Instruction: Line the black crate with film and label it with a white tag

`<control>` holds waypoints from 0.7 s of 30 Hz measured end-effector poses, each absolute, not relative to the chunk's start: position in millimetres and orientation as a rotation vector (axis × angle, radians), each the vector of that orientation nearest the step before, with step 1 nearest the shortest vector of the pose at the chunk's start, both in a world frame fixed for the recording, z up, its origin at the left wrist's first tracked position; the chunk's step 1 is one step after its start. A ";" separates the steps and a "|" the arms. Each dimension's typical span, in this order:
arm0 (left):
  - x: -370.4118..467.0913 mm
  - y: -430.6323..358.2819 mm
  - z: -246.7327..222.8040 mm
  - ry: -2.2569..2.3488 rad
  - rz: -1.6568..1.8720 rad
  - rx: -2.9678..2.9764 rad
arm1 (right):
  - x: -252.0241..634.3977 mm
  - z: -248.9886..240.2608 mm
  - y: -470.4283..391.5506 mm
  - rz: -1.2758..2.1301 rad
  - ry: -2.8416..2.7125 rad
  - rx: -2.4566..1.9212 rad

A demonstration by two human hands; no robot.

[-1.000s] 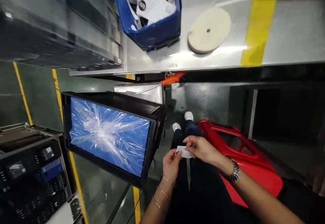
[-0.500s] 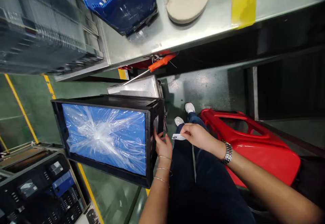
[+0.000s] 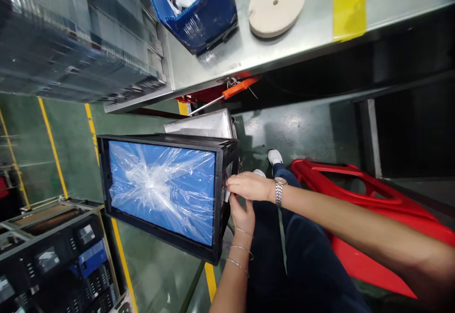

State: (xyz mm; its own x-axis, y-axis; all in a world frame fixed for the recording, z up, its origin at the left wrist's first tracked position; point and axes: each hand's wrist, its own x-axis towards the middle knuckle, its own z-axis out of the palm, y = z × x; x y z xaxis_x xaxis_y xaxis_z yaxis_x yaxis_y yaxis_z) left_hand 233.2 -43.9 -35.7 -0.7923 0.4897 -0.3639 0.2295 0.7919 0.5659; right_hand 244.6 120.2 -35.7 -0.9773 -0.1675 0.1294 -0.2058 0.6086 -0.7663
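A black crate point(image 3: 161, 249) stands left of my legs, with a blue inner lining under clear plastic film point(image 3: 156, 185) bunched at the middle. Both of my hands meet at its near end wall. My right hand point(image 3: 252, 186), with a metal watch on the wrist, has its fingers pressed together at a small white label point(image 3: 227, 195), partly hidden by the fingers. Just below it, my left hand point(image 3: 242, 216) has bent fingers pinching at the same label's edge; the fingertips are partly covered by my right hand.
A metal bench point(image 3: 309, 24) runs across the top, bearing a blue bin point(image 3: 202, 24) and a cream disc point(image 3: 277, 5). An orange-handled tool point(image 3: 240, 88) juts out below its edge. A red plastic chair point(image 3: 369, 218) stands at right. Stacked trays point(image 3: 78, 52) and a rack point(image 3: 67, 251) are at left.
My right hand has moved left with the white label, from above my legs to the crate's end wall, joining my left hand there. The view has shifted slightly.
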 end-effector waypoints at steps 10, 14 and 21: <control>241.6 -42.0 -28.7 2.361 0.721 0.414 | 222.9 -41.9 103.9 1.185 -3.120 0.175; 249.1 -52.4 -18.2 2.314 0.744 0.418 | 218.0 -29.1 91.6 1.071 -3.170 -0.050; 254.4 -80.5 4.3 2.220 0.595 0.365 | 247.9 -12.7 76.8 0.879 -3.116 -0.105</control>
State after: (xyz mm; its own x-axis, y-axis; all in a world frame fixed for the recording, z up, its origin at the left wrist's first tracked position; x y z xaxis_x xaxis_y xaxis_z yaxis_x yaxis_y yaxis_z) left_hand 254.4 -80.5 4.3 -0.6450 0.4384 -0.6259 0.0666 0.8482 0.5255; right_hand 247.9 76.8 -12.7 -0.9932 0.0359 -0.1109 0.0885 0.8511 -0.5176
